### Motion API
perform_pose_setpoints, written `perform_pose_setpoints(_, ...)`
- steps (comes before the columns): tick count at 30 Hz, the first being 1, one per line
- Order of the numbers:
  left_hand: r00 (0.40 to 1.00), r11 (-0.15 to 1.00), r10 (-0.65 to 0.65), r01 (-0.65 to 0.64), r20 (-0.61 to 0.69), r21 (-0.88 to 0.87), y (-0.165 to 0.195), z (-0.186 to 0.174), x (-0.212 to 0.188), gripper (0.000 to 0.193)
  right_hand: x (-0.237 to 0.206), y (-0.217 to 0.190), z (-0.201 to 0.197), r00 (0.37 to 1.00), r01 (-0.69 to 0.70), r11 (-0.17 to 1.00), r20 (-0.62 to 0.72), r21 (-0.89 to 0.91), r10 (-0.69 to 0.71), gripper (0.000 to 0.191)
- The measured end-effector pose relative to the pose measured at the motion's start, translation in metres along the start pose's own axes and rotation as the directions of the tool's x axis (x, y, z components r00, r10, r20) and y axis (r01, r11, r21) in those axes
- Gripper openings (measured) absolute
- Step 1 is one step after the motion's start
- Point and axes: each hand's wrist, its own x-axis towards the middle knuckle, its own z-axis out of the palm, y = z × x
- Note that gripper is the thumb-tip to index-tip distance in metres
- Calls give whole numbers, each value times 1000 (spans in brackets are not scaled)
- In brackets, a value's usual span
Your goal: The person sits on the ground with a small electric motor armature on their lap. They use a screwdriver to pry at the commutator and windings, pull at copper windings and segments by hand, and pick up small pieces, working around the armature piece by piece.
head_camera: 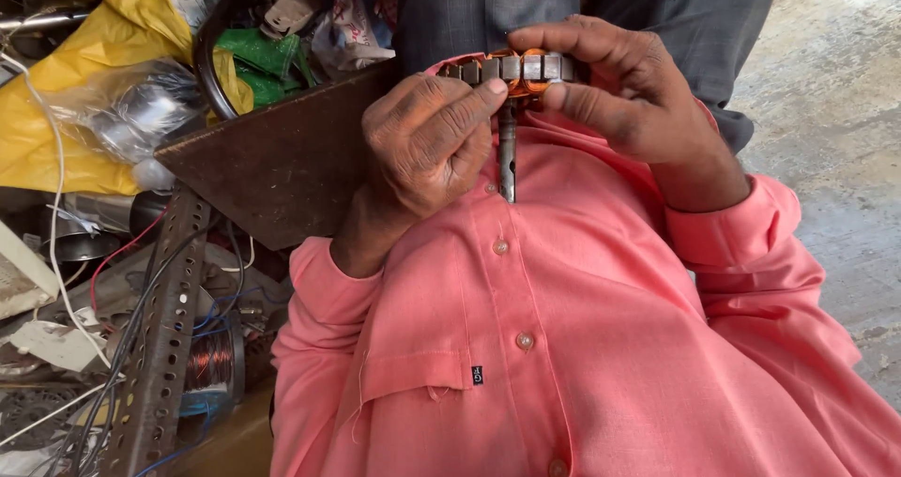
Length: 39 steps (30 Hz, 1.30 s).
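Both my hands hold a small motor stator (514,68), a grey metal ring with orange copper windings and a steel shaft (507,163) hanging down from it. My left hand (427,144) grips it from the left, thumb and fingers pressed against the ring. From the right, my right hand (615,88) wraps over the top of the ring. The part is held close above my pink shirt (563,327). Most of the ring is hidden by my fingers.
A brown wooden board (282,163) juts in at the left on a perforated metal angle bar (155,346). Yellow and green plastic bags (103,36), loose wires, a copper wire coil (211,360) and scrap parts lie left. Concrete floor (826,111) is at right.
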Motion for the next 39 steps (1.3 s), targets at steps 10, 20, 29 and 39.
perform_pose_setpoints(10, 985, 972, -118, 140, 124, -188, -15, 0, -2, 23, 9, 16, -4, 1000, -6, 998, -4, 62, 6, 33)
perform_pose_setpoints(20, 976, 993, 98, -84, 192, -83, -22, -6, 6, 29, 11, 26, 4, 993, 34, 999, -110, -23, -36, 28)
perform_pose_setpoints(29, 974, 967, -216, 203, -70, -154, -2, -19, 2, 23, 3, 25, 13, 987, 84, 996, -132, -36, -88, 33)
perform_pose_setpoints(39, 1000, 992, -8, 7, 10, 124, 9, 0, 3, 27, 2, 22, 16, 989, 80, 995, -118, -65, -87, 32)
